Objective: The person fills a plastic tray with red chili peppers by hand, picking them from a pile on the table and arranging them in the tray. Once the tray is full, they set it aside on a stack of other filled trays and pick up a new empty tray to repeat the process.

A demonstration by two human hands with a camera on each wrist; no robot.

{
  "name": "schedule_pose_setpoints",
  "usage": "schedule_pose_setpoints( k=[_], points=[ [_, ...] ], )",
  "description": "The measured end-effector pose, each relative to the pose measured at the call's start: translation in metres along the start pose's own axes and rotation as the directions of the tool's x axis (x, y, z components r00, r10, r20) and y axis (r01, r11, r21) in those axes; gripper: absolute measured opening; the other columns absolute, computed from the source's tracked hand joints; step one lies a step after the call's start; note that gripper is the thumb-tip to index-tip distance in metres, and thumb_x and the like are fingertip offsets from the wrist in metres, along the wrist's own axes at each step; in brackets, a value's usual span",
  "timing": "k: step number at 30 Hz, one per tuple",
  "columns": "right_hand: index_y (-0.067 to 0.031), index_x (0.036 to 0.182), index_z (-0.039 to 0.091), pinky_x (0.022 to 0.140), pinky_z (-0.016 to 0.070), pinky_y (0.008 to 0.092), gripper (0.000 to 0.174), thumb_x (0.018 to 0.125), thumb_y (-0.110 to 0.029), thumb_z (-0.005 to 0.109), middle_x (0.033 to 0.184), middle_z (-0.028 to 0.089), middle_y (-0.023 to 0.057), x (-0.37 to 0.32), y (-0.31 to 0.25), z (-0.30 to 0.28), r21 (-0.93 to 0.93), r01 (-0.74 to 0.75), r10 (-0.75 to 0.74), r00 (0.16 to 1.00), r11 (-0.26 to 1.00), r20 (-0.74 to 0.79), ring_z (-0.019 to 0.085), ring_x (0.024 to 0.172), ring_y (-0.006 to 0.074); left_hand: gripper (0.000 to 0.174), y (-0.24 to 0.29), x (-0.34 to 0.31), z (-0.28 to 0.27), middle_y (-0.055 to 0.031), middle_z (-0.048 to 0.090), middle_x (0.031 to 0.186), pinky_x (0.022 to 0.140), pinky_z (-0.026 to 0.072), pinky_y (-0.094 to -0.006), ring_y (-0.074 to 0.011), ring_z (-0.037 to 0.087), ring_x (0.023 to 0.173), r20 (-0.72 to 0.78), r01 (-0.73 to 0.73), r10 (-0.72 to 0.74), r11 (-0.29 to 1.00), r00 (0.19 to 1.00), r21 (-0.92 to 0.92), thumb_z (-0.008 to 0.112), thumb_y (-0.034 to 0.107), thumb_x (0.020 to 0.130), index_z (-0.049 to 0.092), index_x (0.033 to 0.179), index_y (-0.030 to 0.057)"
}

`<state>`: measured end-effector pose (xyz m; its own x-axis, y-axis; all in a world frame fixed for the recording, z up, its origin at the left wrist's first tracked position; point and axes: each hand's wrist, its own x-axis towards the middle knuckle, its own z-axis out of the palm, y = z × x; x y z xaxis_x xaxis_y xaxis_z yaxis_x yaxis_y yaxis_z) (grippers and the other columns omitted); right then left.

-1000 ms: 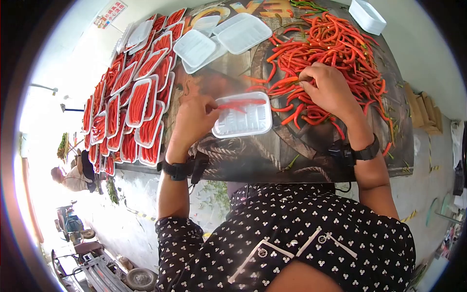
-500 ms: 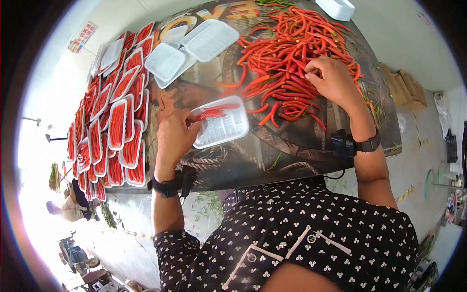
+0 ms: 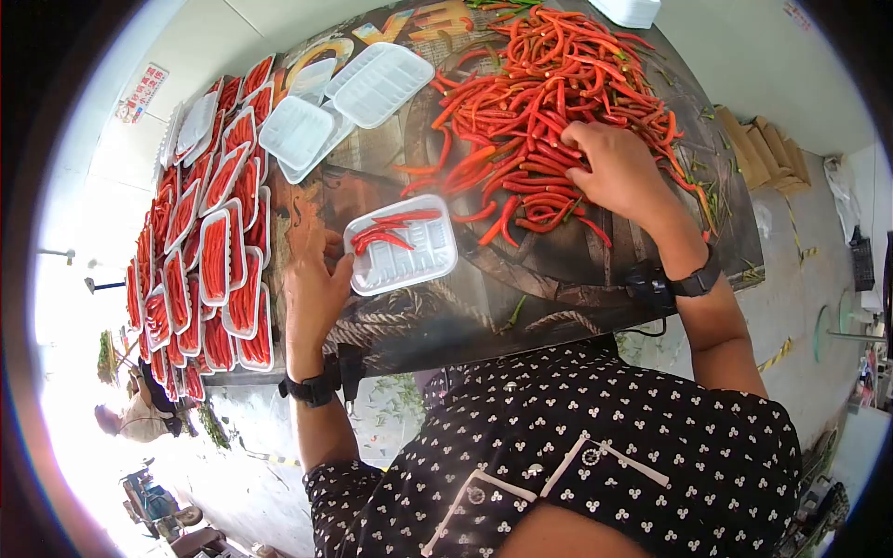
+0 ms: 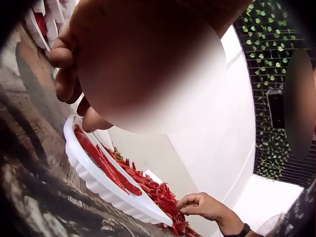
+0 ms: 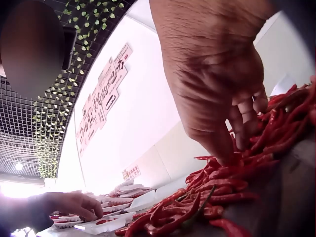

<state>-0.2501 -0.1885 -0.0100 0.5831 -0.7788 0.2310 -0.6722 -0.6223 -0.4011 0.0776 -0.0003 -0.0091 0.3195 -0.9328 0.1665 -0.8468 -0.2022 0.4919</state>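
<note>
A white plastic tray (image 3: 409, 265) lies on the table with a few red chilies (image 3: 383, 242) along its far left part. My left hand (image 3: 314, 277) is beside the tray's left edge, its fingers loosely bent and holding nothing. In the left wrist view its fingertips hang right by the tray's raised rim (image 4: 118, 202). At the right, my right hand (image 3: 616, 172) reaches into a large heap of red chilies (image 3: 558, 79). Thumb and fingers stand apart, and the right wrist view shows their tips down among the chilies (image 5: 222, 185).
Many trays packed with chilies (image 3: 216, 256) are piled at the table's left. Empty trays (image 3: 383, 86) lie at the back, and a white tray stack (image 3: 628, 11) stands at the far right. A green chili (image 3: 513, 314) is near the front edge. Folded cardboard (image 3: 767, 153) sits beyond the right side.
My left hand has let go of the chilies in the tray and drawn back left to its edge. My right hand's thumb and fingers have spread over the heap. The head view has shifted.
</note>
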Motion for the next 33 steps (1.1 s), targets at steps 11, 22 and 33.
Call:
schedule_pose_setpoints(
  k=[11,22,33],
  points=[
    [-0.0025,0.102,0.064,0.062,0.0473,0.0312,0.021,0.082,-0.007,0.066,0.074,0.066,0.0072,0.017,0.006,-0.003,0.254,-0.057,0.057,0.998,0.965,0.010,0.063,0.067,0.0147,0.026,0.006,0.014,0.003,-0.0143,0.065,0.079,0.064,0.0492,-0.0387,-0.0303,0.064,0.071,-0.008,0.081,-0.081,0.994,0.997,-0.068,0.064,0.006,0.079,0.059,0.105,0.0014],
    [0.0020,0.093,0.067,0.068,0.0488,0.0233,0.011,0.083,-0.002,0.067,0.080,0.066,0.0009,0.004,-0.056,-0.023,0.584,-0.073,-0.031,0.986,0.809,0.166,0.059,0.073,0.0061,0.023,0.082,0.000,0.001,-0.0098,0.062,0.086,0.059,0.0472,-0.0309,-0.0185,0.061,0.070,-0.108,-0.344,0.328,0.911,0.939,-0.225,0.070,-0.001,0.076,0.063,0.098,0.0021],
    [0.0022,0.091,0.067,0.068,0.0498,0.0244,0.011,0.080,0.001,0.068,0.080,0.068,0.0048,-0.016,-0.098,0.009,0.695,0.048,-0.246,0.951,0.717,0.188,0.061,0.074,0.0065,0.021,0.092,-0.024,0.027,-0.0146,0.062,0.083,0.064,0.0503,-0.0369,-0.0302,0.064,0.073,-0.034,-0.354,0.357,0.904,0.933,-0.240,0.071,0.001,0.077,0.063,0.097,0.0023]
  ],
)
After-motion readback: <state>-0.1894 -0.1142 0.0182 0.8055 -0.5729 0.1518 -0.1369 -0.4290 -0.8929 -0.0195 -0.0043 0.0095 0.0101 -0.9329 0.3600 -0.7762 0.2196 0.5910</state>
